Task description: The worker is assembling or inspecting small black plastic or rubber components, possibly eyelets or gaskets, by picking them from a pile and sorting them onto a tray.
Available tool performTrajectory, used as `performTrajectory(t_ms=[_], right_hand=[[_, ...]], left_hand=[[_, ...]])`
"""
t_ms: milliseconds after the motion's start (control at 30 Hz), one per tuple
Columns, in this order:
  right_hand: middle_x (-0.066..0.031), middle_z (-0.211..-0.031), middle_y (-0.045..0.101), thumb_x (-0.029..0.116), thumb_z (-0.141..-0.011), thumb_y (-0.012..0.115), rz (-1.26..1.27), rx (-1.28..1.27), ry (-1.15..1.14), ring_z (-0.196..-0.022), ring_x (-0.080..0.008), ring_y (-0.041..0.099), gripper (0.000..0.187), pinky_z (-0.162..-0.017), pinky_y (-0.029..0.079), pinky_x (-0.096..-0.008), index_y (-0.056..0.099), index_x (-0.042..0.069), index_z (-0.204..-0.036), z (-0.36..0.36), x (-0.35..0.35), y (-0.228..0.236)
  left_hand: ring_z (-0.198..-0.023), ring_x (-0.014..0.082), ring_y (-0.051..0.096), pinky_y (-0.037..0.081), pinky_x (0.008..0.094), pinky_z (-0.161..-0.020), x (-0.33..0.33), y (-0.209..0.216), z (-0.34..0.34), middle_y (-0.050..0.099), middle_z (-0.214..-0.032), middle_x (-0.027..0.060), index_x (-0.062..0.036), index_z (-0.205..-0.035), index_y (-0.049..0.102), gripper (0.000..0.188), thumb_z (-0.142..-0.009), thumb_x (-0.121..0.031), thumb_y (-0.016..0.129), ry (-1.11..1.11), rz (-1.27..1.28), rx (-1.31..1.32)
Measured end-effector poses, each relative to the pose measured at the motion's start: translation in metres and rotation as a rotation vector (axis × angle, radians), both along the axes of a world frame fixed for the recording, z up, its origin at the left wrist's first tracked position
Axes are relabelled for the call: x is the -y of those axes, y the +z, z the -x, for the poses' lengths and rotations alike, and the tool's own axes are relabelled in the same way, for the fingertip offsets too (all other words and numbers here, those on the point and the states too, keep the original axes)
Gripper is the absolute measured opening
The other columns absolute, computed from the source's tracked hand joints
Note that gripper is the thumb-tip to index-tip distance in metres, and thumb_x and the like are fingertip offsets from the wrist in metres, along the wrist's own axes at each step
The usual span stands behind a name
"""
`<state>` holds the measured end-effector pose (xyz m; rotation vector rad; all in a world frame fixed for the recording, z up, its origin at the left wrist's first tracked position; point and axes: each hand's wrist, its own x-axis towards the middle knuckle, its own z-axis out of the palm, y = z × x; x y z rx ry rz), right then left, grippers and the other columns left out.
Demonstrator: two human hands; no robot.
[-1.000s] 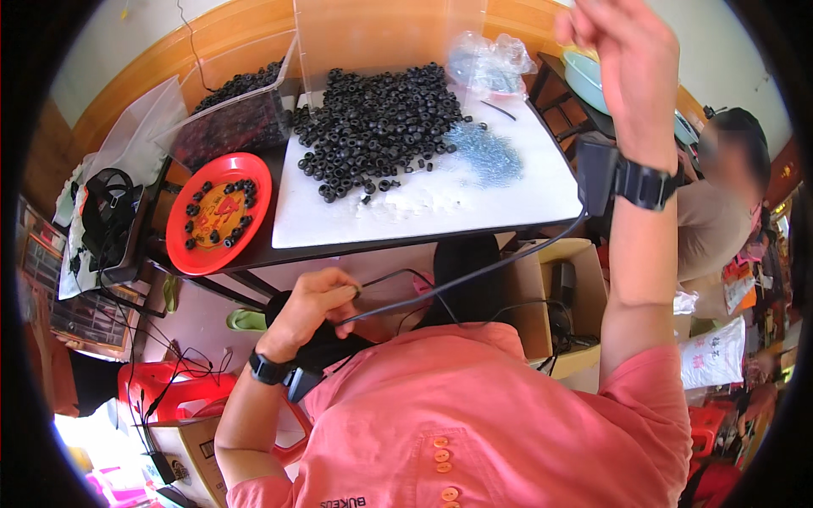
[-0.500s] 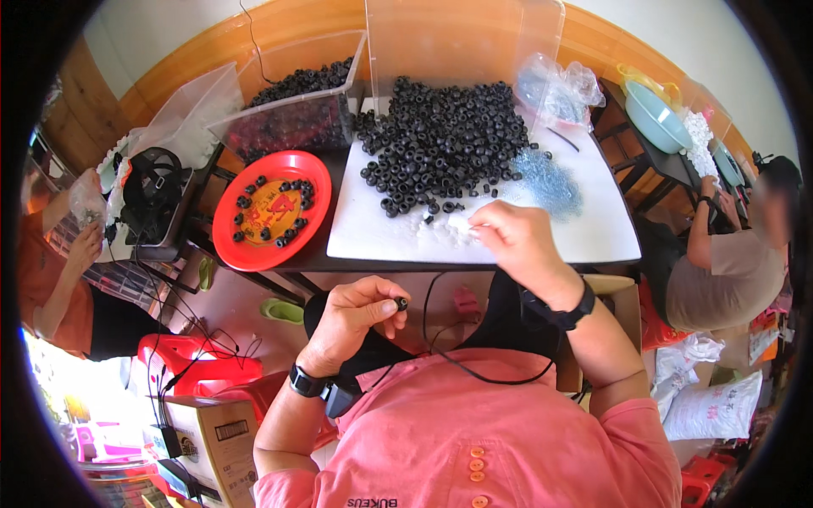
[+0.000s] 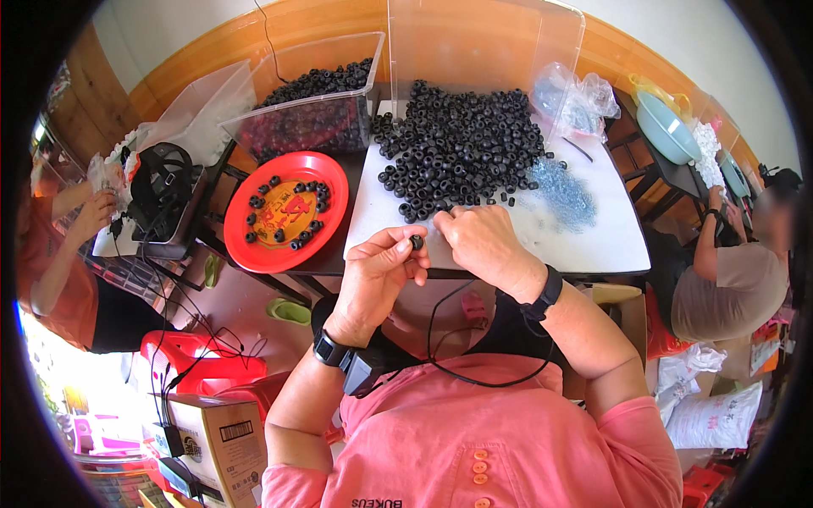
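Observation:
My left hand (image 3: 373, 275) is closed, pinching a small round black plastic piece (image 3: 416, 242) with a hole in it between thumb and fingertips. Just to its right, my right hand (image 3: 489, 245) is pinched shut above the near edge of the white board (image 3: 559, 254). Whatever its fingertips hold is hidden or too small to name. Beyond both hands lies a big heap of like black pieces (image 3: 466, 140), beside a small pile of clear bluish bits (image 3: 566, 195). To the left, a red plate (image 3: 240, 237) carries several black pieces.
A clear bin (image 3: 296, 127) filled with black pieces stands behind the plate. A clear upright panel (image 3: 483, 51) and a plastic bag (image 3: 584, 106) are at the back. A black cable (image 3: 432, 317) loops at my lap. Other people (image 3: 63, 262) sit left and right (image 3: 732, 279).
My left hand has risen, bringing its black piece up near the board. The right hand has come left and down from the board, so the two hands are now close together.

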<state>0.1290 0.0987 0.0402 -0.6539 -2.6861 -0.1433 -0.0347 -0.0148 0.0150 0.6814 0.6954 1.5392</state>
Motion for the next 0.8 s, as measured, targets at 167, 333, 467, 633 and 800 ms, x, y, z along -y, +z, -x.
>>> performTrajectory(t_ms=[167, 333, 467, 633, 800], right_hand=[[-0.0126, -0.071, 0.068, 0.010, -0.082, 0.059, -0.032, 0.021, -0.034, -0.064, -0.0286, 0.069, 0.008, -0.056, 0.054, -0.0395, 0.064, 0.004, -0.084, 0.001, 0.004, 0.006], [-0.0124, -0.068, 0.067, 0.011, -0.082, 0.060, -0.045, 0.015, -0.038, -0.063, -0.0276, 0.069, 0.006, -0.054, 0.053, -0.0380, 0.061, 0.005, -0.081, 0.001, 0.003, 0.003], [-0.0115, -0.067, 0.067, 0.011, -0.081, 0.061, -0.075, -0.002, -0.059, -0.062, -0.0260, 0.069, 0.006, -0.054, 0.053, -0.0375, 0.061, 0.005, -0.081, 0.000, 0.005, 0.003], [-0.0114, -0.066, 0.066, 0.012, -0.081, 0.060, -0.127, -0.007, -0.038, -0.061, -0.0241, 0.069, 0.007, -0.053, 0.053, -0.0364, 0.059, 0.005, -0.080, 0.002, 0.008, -0.004], [-0.0126, -0.063, 0.066, 0.010, -0.083, 0.058, -0.067, -0.008, -0.082, -0.058, -0.0264, 0.069, 0.008, -0.050, 0.052, -0.0375, 0.062, 0.004, -0.080, -0.007, 0.006, 0.007]], left_hand=[[-0.086, 0.0233, 0.062, 0.050, 0.0331, -0.069, -0.003, -0.004, 0.002, 0.063, -0.097, 0.0132, 0.0054, -0.116, 0.061, 0.025, -0.099, -0.012, 0.056, -0.002, -0.005, 0.031], [-0.087, 0.0234, 0.063, 0.050, 0.0336, -0.070, -0.003, -0.006, 0.005, 0.063, -0.099, 0.0131, 0.0038, -0.116, 0.061, 0.025, -0.100, -0.014, 0.056, -0.020, 0.028, 0.044], [-0.087, 0.0245, 0.064, 0.052, 0.0359, -0.073, -0.002, -0.007, 0.000, 0.064, -0.099, 0.0136, 0.0041, -0.116, 0.061, 0.023, -0.100, -0.012, 0.056, 0.001, 0.009, 0.063], [-0.089, 0.0257, 0.064, 0.052, 0.0379, -0.078, 0.002, -0.013, -0.005, 0.064, -0.100, 0.0139, 0.0038, -0.118, 0.060, 0.025, -0.099, -0.013, 0.057, 0.040, -0.017, 0.102], [-0.090, 0.0254, 0.062, 0.050, 0.0386, -0.077, 0.000, -0.014, -0.003, 0.061, -0.101, 0.0116, 0.0019, -0.119, 0.058, 0.034, -0.098, -0.024, 0.061, 0.032, -0.028, 0.064]])
